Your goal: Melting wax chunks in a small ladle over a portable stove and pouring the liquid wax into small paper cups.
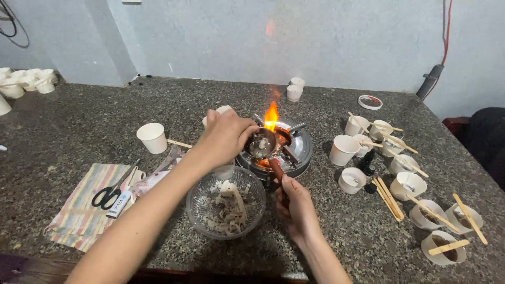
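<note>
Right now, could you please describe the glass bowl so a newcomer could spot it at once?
Find the burner with the flame mid-counter. Directly in front of it, between the person's forearms, sits the glass bowl. It is the only clear dish, holding pale wax scraps, whereas its neighbours are white paper cups.

Around the striped cloth [79, 205] — scissors [108, 195] lying on it, a paper cup [152, 138] just beyond, sticks [388, 197] and filled cups [444, 248] well apart to its right.

1 glass bowl [197, 208], 1 scissors [107, 195], 1 burner [302, 150], 1 striped cloth [79, 210]
</note>
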